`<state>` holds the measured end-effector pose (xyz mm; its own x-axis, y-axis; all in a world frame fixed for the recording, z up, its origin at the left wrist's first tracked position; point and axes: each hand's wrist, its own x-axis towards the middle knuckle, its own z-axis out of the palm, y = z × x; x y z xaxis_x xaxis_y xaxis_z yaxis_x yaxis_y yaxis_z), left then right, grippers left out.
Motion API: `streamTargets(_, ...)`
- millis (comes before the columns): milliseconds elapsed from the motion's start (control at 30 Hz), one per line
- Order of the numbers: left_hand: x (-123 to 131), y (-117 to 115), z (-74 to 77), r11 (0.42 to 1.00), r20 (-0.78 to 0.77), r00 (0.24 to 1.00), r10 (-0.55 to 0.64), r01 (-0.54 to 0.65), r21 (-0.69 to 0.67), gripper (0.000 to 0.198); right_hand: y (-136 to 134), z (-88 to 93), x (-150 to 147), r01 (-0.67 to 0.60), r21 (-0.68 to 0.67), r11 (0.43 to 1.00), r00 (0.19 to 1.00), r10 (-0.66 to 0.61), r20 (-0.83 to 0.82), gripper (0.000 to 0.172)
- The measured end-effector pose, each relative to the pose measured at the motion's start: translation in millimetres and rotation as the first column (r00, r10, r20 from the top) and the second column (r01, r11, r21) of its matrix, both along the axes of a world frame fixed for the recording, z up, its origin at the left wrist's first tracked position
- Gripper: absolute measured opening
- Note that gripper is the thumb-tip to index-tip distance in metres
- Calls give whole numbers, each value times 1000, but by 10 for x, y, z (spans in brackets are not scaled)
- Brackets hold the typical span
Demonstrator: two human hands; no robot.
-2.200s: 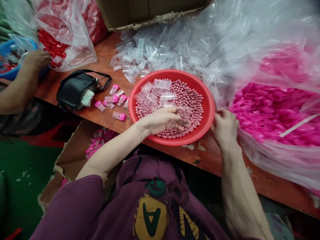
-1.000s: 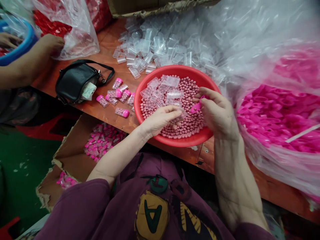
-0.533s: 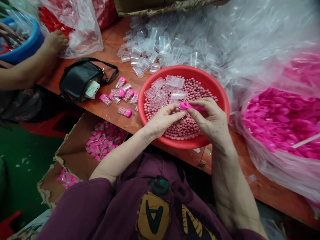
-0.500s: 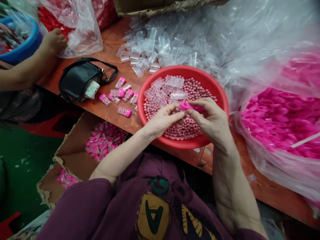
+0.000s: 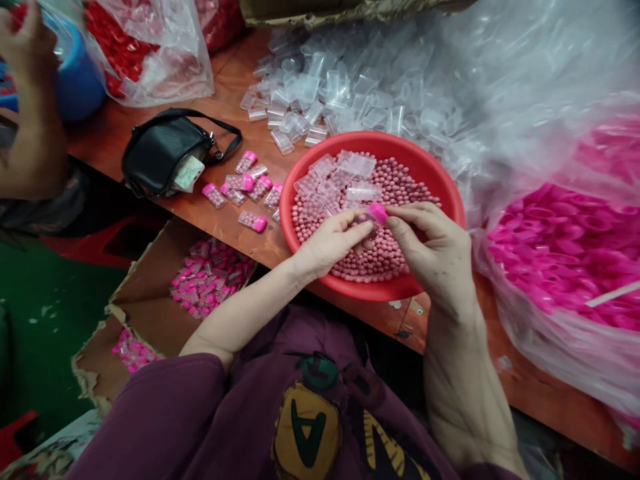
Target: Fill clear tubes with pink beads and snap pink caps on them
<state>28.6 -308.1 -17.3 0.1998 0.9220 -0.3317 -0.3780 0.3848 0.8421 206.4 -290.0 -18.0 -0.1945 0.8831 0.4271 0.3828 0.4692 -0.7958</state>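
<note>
Pink beads (image 5: 390,190) fill a red plastic basin (image 5: 380,141).

- A small clear box (image 5: 367,223) sits in the left grip (image 5: 333,243), and pink shows through it.
- A bright pink cap (image 5: 379,213) is at the top end of that box, pinched by the right grip (image 5: 433,250).
- Lots of round pink balls (image 5: 395,250) lie in a heap in a red bowl (image 5: 447,200).
- Clear boxes (image 5: 361,190) with no caps lie on the balls, near the far side.
- Shut boxes with pink caps (image 5: 253,222) lie on the worktop (image 5: 165,227), just left of the bowl.
</note>
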Motion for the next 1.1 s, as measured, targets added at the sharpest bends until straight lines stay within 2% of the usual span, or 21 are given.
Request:
streamTargets(167, -27, -17, 30, 999, 65, 998, -23, 26, -42, 5, -15, 17, 3, -51, -16, 999, 999, 51, 12, 22)
streamTargets(300, -37, -36, 59, 999, 64, 997, -38, 40, -28, 9, 11, 20, 73, -96, 8, 995, 994, 95, 54, 20)
streamTargets(400, -25, -55, 45, 997, -33, 999, -33, 35, 62, 5, 30, 10, 127, -122, -1, 993, 990, 122, 67, 18)
streamTargets(533, -6, -75, -41, 972, -222, 974, -42, 91, 216, 12, 42, -30, 168, -171, 12, 985, 983, 170, 75, 18)
streamTargets(700, 8, -69, -135, 894, -443, 889, 114, 103, 436, 20, 57, -80, 226, -203, 71, 977, 976, 196, 100, 19)
streamTargets(767, 7, -62, -135, 886, -422, 901, 104, 109, 451, 24, 61, -83, 261, -217, 87, 972, 973, 209, 94, 18)
streamTargets(833, -3, -64, -109, 914, -328, 945, -15, 146, 378, 27, 68, -79, 259, -193, 71, 979, 981, 189, 53, 20)
streamTargets(900, -16, -76, -67, 930, -229, 959, -167, 230, 288, 35, 89, -79, 182, -123, -7, 992, 989, 122, -86, 30)
streamTargets(967, -31, -92, -25, 927, -177, 949, -261, 298, 229, 42, 133, -88, 31, -97, -151, 984, 960, 52, -276, 49)
streamTargets(1033, -43, -102, 4, 928, -157, 947, -281, 310, 207, 45, 186, -99, -145, -172, -310, 935, 915, 36, -401, 74)
streamTargets(1100, -55, -102, 14, 933, -146, 951, -272, 298, 202, 47, 223, -100, -275, -289, -442, 849, 885, 60, -463, 89)
